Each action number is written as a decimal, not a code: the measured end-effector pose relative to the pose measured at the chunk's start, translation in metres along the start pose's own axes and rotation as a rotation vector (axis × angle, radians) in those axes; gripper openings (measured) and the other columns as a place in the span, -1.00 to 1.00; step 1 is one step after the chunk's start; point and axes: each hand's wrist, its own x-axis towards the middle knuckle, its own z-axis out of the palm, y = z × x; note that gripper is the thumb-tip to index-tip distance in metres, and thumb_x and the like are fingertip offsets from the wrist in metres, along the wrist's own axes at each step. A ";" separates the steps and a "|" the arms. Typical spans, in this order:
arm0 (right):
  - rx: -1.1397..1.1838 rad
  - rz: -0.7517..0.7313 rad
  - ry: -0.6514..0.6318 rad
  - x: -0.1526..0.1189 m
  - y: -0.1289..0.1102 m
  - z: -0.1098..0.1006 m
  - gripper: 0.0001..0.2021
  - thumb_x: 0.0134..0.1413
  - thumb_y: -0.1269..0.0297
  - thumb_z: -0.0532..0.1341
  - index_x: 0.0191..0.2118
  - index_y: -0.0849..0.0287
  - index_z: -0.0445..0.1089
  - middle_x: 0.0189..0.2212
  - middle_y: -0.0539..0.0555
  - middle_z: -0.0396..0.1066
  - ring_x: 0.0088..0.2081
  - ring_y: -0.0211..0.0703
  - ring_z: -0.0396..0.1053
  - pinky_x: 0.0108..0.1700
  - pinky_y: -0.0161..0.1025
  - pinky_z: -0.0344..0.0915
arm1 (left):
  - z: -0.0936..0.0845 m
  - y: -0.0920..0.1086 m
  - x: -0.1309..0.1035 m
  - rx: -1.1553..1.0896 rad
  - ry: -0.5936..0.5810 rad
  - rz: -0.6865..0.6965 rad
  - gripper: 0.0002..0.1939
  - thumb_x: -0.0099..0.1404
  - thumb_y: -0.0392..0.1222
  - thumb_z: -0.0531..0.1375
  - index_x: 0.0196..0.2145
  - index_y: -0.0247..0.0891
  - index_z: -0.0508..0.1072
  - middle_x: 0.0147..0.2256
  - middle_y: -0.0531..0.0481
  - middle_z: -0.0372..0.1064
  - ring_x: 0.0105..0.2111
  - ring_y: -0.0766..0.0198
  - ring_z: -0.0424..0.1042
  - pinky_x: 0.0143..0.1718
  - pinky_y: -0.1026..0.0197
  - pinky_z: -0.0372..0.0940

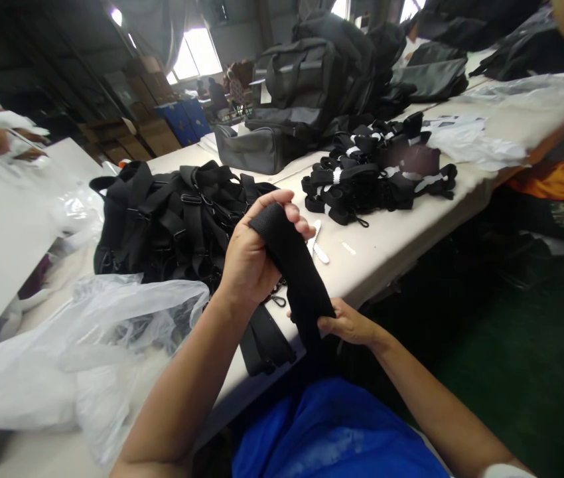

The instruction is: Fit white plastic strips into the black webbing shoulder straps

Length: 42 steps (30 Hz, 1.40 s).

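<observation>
A wide black strap (298, 269) stretches between my two hands, its upper end looped over the fingers of my left hand (257, 255). Lower down, my right hand (349, 321) pinches the strap near the table's front edge. Behind my left hand lies a large heap of black straps (177, 219) with buckles and hooks. To the right of it is a pile of rolled black straps (376, 169) bound with white bands. Two loose white bands (317, 244) rest on the table just beyond the held strap.
Crumpled clear plastic (87, 358) covers the table's left side. Black bags (306, 86) are stacked at the back. More plastic sheeting (481, 139) lies at the right back. The table's front edge (386, 265) runs diagonally. Another person's arm shows at the top right.
</observation>
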 end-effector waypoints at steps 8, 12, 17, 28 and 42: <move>0.312 0.078 0.179 0.022 0.017 0.020 -0.60 0.08 -0.04 0.30 -0.13 0.17 0.32 -0.33 0.03 0.45 -0.35 -0.19 0.40 -0.27 -0.27 0.35 | -0.016 0.007 0.004 0.324 0.021 0.255 -0.89 0.27 -0.32 0.19 -0.22 -0.24 0.45 -0.42 0.05 0.36 -0.45 0.37 0.41 -0.26 0.23 0.39; 0.262 0.026 0.406 0.017 0.031 0.022 -0.69 0.06 0.02 0.33 -0.30 0.17 0.36 -0.37 0.01 0.43 -0.35 -0.20 0.37 -0.22 -0.25 0.33 | -0.019 0.008 -0.004 0.405 0.085 0.267 -0.89 0.30 -0.31 0.16 -0.22 -0.27 0.46 -0.39 0.02 0.38 -0.43 0.33 0.45 -0.26 0.20 0.42; 0.356 -0.090 0.205 0.010 0.023 0.016 -0.77 0.06 0.11 0.35 -0.37 0.20 0.48 0.11 0.14 0.32 0.13 0.02 0.27 0.23 -0.08 0.10 | -0.011 0.003 -0.003 0.304 0.097 0.282 -0.82 0.28 -0.42 0.12 -0.21 -0.28 0.45 -0.38 0.04 0.38 -0.40 0.36 0.46 -0.19 0.20 0.44; 0.435 0.078 -0.101 0.004 0.007 0.030 -0.59 0.08 -0.01 0.30 -0.11 0.24 0.52 -0.11 0.19 0.51 -0.03 0.01 0.45 0.06 -0.12 0.30 | 0.002 0.002 -0.011 0.303 0.132 0.412 -0.81 0.28 -0.44 0.11 -0.22 -0.26 0.46 -0.40 0.07 0.36 -0.45 0.40 0.41 -0.07 0.13 0.42; 0.255 0.164 0.397 0.006 0.020 0.033 -0.48 0.05 0.04 0.31 0.07 0.17 0.24 -0.60 -0.08 0.41 -0.70 -0.27 0.31 -0.65 -0.37 0.23 | -0.008 0.017 -0.030 0.370 -0.072 0.207 -0.75 0.25 -0.49 0.10 -0.21 -0.24 0.46 -0.38 0.02 0.40 -0.40 0.33 0.44 -0.17 0.17 0.44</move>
